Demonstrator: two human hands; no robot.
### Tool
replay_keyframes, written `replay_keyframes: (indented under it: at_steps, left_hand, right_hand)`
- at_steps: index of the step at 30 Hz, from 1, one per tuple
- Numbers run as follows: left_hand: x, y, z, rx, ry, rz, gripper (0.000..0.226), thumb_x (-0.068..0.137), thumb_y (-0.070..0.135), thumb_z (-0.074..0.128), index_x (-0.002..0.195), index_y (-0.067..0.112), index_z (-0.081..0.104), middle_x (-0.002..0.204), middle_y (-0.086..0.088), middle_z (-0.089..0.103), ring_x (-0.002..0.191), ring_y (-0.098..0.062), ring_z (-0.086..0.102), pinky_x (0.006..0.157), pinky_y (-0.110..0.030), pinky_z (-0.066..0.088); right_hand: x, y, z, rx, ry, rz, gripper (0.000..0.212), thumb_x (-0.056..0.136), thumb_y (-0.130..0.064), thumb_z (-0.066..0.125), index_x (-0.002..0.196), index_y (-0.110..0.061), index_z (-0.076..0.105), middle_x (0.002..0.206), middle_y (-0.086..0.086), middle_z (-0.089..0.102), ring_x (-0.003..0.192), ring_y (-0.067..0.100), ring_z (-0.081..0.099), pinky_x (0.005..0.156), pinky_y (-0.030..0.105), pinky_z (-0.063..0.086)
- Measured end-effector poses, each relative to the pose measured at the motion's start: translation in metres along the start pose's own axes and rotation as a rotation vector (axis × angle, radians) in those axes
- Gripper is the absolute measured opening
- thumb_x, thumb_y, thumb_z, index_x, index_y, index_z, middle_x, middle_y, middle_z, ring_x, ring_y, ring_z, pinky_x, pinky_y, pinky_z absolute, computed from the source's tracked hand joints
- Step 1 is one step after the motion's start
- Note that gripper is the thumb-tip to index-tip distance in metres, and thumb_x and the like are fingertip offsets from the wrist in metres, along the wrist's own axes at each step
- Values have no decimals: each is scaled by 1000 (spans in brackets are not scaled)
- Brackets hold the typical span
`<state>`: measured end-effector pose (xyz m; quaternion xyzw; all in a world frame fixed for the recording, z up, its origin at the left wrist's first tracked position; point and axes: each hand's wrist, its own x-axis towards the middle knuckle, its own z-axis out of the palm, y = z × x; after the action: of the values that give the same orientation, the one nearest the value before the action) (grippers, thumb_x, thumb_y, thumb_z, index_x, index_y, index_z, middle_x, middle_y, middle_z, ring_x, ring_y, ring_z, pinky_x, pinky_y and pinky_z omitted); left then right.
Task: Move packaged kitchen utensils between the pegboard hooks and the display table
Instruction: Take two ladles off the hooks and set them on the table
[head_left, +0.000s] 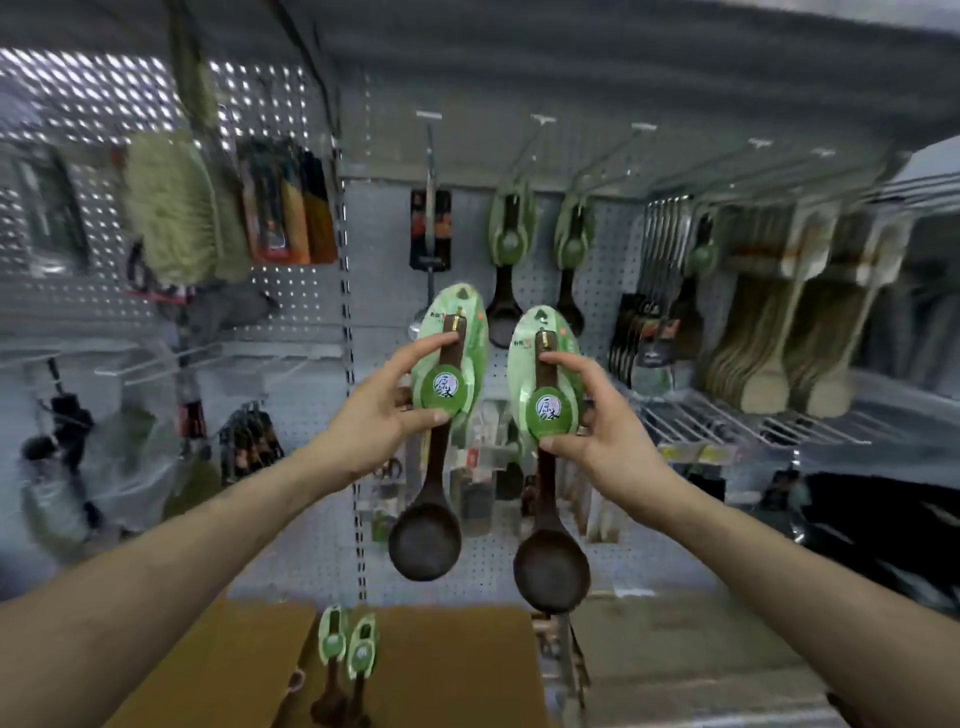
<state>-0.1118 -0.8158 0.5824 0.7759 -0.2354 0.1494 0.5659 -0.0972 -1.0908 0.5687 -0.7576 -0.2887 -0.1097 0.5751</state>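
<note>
While being held upright before the pegboard (374, 249), the left packaged spoon (447, 374) is being pinched by the left hand (379, 410) and the right packaged spoon (545, 384) by the right hand (602, 415), a narrow gap showing between the two. Hung spoons (511, 244) are being carried on hooks (543, 119) above. Two more spoons (332, 644) are lying on the brown table (457, 665) below, their bowls hard to make out.

Shop aisle: pegboard wall (291, 519) with hooks, carded spoons (511, 244), packaged brushes (171, 208), wire shelf (727, 421).
</note>
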Motion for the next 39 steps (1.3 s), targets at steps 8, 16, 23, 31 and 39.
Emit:
replay_keyframes:
  at_steps: [8,16,23,31,39]
  left_hand:
    - [98,57,25,-10,13,142,80,95,-7,71,147,51,52,152,23,52,125,-7,66,98,-24,57]
    - [182,56,67,-4,34,168,82,93,-9,72,144,53,55,138,34,60,122,-9,69,102,-32,59]
    - [220,50,82,-3,90,199,82,93,-12,71,148,47,54,145,27,59,128,-7,65,106,-32,57]
    - [238,47,60,34,133,170,85,91,-16,70,145,49,56,136,41,58,127,-10,67,99,-26,58]
    - [246,44,43,17,127,171,84,91,-18,68,150,40,53,147,24,56,125,-13,68,99,-27,59]
  right_hand:
    - [72,-26,-79,25,104,-110,91,85,21,73,138,-51,56,149,-8,56,117,17,72,96,38,63]
    - [134,-10,-149,52,107,-168,92,85,23,71,141,-48,56,150,-6,57,115,20,73,96,38,62]
    - [169,6,-180,74,57,-178,92,86,25,69,140,-49,57,152,-7,56,116,21,74,99,42,63]
    - [204,18,-187,109,62,-143,92,81,28,68,140,-42,58,150,-3,58,116,24,74,99,46,63]
    - [217,19,-183,119,63,-124,91,81,29,68,138,-41,59,150,0,57,113,25,75,92,45,66]
